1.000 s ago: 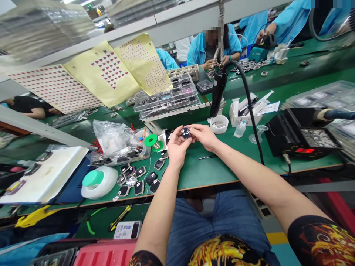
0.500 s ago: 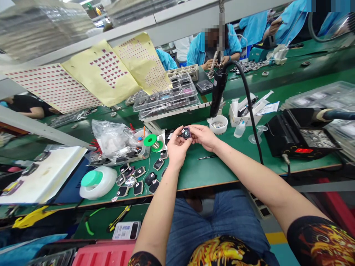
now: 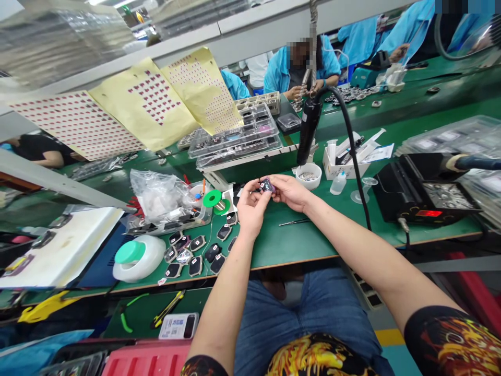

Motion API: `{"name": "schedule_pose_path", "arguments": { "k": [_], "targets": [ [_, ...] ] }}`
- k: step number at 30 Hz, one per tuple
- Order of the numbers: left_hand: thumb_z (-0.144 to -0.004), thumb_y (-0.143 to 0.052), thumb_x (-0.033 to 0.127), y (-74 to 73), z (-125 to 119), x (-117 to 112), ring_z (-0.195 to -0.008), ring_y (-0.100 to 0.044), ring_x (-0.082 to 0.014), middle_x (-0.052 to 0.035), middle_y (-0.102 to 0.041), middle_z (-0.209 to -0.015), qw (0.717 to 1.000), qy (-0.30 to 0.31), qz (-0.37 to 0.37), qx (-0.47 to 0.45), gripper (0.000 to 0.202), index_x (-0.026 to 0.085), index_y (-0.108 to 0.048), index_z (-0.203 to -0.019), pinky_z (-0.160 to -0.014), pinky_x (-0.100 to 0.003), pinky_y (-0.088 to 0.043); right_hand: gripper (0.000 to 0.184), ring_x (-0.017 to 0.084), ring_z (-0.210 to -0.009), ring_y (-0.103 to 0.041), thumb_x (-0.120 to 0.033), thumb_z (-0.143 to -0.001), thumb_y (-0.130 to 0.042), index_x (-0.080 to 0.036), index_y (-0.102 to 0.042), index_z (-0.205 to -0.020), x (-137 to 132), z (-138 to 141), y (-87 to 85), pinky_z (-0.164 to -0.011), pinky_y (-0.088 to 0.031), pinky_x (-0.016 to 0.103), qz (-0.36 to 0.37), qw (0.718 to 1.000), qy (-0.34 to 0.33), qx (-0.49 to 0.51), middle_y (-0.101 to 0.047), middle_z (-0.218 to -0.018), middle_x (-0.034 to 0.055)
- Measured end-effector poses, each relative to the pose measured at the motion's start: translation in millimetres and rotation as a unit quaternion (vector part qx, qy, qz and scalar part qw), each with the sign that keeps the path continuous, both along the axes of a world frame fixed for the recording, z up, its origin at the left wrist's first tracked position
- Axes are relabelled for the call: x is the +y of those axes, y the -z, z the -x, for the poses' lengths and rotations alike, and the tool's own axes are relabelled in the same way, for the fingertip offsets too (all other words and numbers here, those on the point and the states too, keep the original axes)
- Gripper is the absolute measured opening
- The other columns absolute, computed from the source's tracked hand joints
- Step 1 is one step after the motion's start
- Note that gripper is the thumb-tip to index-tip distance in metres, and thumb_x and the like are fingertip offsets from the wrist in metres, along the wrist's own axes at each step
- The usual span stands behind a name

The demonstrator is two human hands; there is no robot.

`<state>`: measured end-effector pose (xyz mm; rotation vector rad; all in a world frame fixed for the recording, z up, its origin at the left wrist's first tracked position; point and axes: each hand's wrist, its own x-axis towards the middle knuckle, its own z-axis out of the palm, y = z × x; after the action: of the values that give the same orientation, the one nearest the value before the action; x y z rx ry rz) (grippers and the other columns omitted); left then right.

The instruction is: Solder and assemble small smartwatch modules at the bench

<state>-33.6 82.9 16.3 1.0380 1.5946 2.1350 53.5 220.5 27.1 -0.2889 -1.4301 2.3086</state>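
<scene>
As forearms point(image 3: 223, 297) angle inward, left hand point(image 3: 250, 206) and right hand point(image 3: 287, 192) pinch a dark part point(image 3: 267, 185) (both clamped).

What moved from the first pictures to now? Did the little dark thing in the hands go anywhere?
The small dark part moved a little right and tilted, showing a shiny purple side. The left hand and right hand both kept hold. A co-worker's hand moved too. The white bowl and black soldering station stayed put.

Green workbenches point(image 3: 289, 245) run under ceiling lights point(image 3: 104, 1) (tube lights, perhaps)
</scene>
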Motion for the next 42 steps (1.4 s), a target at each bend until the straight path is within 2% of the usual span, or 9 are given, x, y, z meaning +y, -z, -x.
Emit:
{"name": "schedule_pose_path", "arguments": {
  "k": [3, 6, 13, 25, 34, 42],
  "targets": [
    [-0.087, -0.087, 0.049, 0.5, 3, 0, -0.066, -0.061, -0.0076, -0.0052, -0.074, -0.104, 0.999, -0.032, -0.002, -0.027, 0.043, 0.021, -0.075, -0.118, -0.056, -0.021, -0.048, 0.062, 0.012, -0.066, -0.057, -0.065, -0.078, -0.093, -0.016, -0.082, -0.114, 0, 1, 0.3, -0.049, -0.045, 0.018, -0.041, 0.999, 0.015, 0.002, -0.068, -0.082, 0.0031],
    [-0.083, -0.091, 0.047, 1.4, 5, 0, -0.063, -0.06, -0.0079, -0.0027, -0.073, -0.089, 0.998, -0.051, 0.008, -0.042, 0.04, 0.018, -0.077, -0.107, -0.055, -0.02, -0.048, 0.063, 0.013, -0.067, -0.058, -0.065, -0.079, -0.091, -0.014, -0.082, -0.115, 0, 2, 1.8, -0.05, -0.047, 0.019, -0.071, 0.997, 0.024, -0.001, -0.068, -0.08, 0.0039],
    [-0.079, -0.091, 0.039, 1.9, 6, 1, -0.058, -0.06, -0.0083, -0.0015, -0.071, -0.074, 0.995, -0.067, 0.02, -0.071, 0.029, 0.017, -0.082, -0.095, -0.052, -0.018, -0.047, 0.067, 0.013, -0.067, -0.059, -0.068, -0.08, -0.089, -0.013, -0.082, -0.118, -1, 2, 2.5, -0.051, -0.048, 0.02, -0.108, 0.993, 0.037, -0.011, -0.07, -0.081, 0.0051],
    [-0.081, -0.087, 0.038, 5.5, 9, 3, -0.054, -0.057, -0.0077, -0.0009, -0.069, -0.07, 0.993, -0.086, 0.033, -0.069, 0.027, 0.016, -0.084, -0.097, -0.049, -0.019, -0.044, 0.073, 0.013, -0.063, -0.056, -0.075, -0.083, -0.085, -0.012, -0.084, -0.12, 0, 6, 7.7, -0.054, -0.048, 0.023, -0.175, 0.983, 0.062, -0.008, -0.069, -0.075, 0.0046],
    [-0.079, -0.088, 0.037, 3.0, 9, 3, -0.056, -0.058, -0.0081, -0.001, -0.068, -0.071, 0.994, -0.065, 0.037, -0.084, 0.027, 0.016, -0.08, -0.093, -0.051, -0.019, -0.046, 0.069, 0.012, -0.061, -0.053, -0.073, -0.085, -0.083, -0.012, -0.085, -0.117, -1, 8, 12.9, -0.055, -0.046, 0.024, -0.181, 0.981, 0.072, -0.005, -0.068, -0.075, 0.0044],
    [-0.076, -0.089, 0.034, -0.8, 13, -1, -0.055, -0.059, -0.009, 0.0005, -0.067, -0.07, 0.994, -0.049, 0.024, -0.098, 0.026, 0.016, -0.075, -0.09, -0.05, -0.02, -0.046, 0.071, 0.015, -0.066, -0.058, -0.074, -0.084, -0.083, -0.012, -0.084, -0.119, -3, 7, 10.0, -0.054, -0.05, 0.024, -0.18, 0.982, 0.054, -0.003, -0.07, -0.079, 0.006]
  ]
}}
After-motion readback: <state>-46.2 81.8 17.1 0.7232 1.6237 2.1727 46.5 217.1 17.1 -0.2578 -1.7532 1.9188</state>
